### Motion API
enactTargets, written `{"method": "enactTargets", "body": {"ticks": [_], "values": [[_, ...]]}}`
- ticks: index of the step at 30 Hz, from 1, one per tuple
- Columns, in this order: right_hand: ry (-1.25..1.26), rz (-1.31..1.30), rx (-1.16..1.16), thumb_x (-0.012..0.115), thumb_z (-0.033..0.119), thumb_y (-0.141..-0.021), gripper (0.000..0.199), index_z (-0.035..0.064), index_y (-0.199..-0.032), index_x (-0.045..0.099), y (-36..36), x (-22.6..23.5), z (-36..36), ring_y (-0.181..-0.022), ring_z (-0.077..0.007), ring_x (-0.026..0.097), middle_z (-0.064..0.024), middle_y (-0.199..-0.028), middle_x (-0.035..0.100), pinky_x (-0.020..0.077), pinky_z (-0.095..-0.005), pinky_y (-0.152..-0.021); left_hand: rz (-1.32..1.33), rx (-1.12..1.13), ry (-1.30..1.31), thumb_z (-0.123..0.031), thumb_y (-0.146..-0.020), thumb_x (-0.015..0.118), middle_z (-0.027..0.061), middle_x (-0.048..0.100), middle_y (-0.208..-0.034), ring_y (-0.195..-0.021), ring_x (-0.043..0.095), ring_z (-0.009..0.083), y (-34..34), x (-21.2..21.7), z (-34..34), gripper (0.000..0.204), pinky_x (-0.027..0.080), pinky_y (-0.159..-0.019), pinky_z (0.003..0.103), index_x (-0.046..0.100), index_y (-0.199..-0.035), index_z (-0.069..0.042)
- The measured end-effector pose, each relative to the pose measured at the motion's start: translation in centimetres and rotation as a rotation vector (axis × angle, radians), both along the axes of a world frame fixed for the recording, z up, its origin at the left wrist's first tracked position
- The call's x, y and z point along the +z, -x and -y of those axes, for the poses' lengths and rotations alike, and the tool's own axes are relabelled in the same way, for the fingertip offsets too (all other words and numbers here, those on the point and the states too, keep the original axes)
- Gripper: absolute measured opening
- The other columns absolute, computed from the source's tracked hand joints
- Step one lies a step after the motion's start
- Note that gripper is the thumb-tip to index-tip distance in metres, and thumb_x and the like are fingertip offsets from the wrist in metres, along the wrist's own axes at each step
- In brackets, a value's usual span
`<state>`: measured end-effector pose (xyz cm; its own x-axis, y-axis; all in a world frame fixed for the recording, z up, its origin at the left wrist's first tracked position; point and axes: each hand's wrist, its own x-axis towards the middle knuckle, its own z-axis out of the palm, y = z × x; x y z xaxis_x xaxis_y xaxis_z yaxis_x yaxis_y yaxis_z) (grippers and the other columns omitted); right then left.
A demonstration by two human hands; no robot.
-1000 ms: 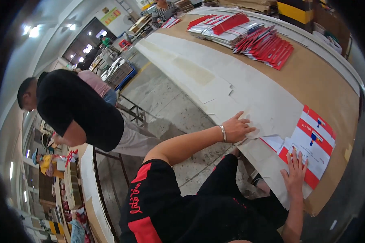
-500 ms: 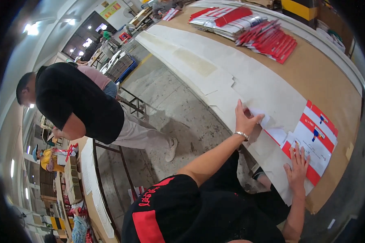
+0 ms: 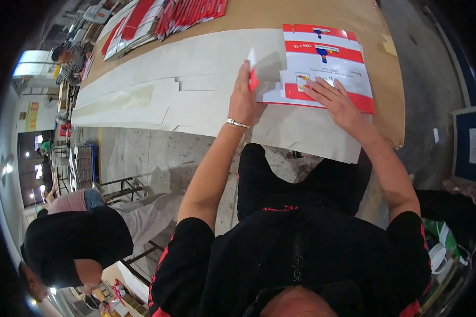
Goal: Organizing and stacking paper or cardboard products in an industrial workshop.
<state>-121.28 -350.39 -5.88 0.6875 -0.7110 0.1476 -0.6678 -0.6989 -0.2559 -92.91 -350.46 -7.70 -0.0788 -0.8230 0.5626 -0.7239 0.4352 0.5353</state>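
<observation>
A flat red-and-white printed carton (image 3: 328,66) lies on the table in front of me. My right hand (image 3: 337,103) rests on its near part, palm down, fingers stretched out and slightly spread. At the carton's left end, a raised red-and-white flap (image 3: 252,71) stands up, seen nearly edge-on. Against it is my left hand (image 3: 241,100), a bracelet on its wrist, its fingers pointing away from me and held together along the flap. My left thumb is mostly hidden.
Pale cardboard sheets (image 3: 206,63) cover the table's near side over brown board (image 3: 264,13). Stacked red-and-white flat cartons (image 3: 190,16) lie at the far left. A person in a black shirt (image 3: 79,238) stands left of me. The table's right edge is just beyond the carton.
The view has turned, so the table now runs across in front of me. The flap under my left hand is now raised upright. My right hand stays on the carton.
</observation>
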Motion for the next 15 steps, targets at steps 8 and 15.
{"method": "enactTargets", "body": {"ticks": [8, 15], "values": [[0.105, -0.074, -0.031, 0.04, -0.005, -0.086, 0.061, 0.0227, -0.14, 0.037, -0.9, -0.2, -0.4, -0.137, -0.022, 0.028, 0.0004, -0.147, 0.034, 0.0218, -0.0554, -0.11, 0.435, -0.244, -0.279, -0.031, -0.083, 0.057, 0.0192, 0.019, -0.15, -0.138, 0.018, 0.0394, 0.0, 0.0, -2.0, 0.073, 0.018, -0.102, 0.068, 0.024, -0.144, -0.009], [0.192, -0.095, -0.027, 0.045, 0.001, -0.088, 0.055, 0.0195, -0.139, 0.038, -1.2, -1.0, -0.8, -0.136, -0.0226, 0.03, -0.001, -0.146, 0.033, 0.022, -0.0578, -0.108, 0.686, -0.094, -0.279, -0.052, -0.091, 0.041, 0.017, 0.019, -0.15, -0.138, 0.019, 0.0393, 1.1, -0.5, -1.4, 0.06, 0.019, -0.1, 0.069, 0.029, -0.144, -0.026]]}}
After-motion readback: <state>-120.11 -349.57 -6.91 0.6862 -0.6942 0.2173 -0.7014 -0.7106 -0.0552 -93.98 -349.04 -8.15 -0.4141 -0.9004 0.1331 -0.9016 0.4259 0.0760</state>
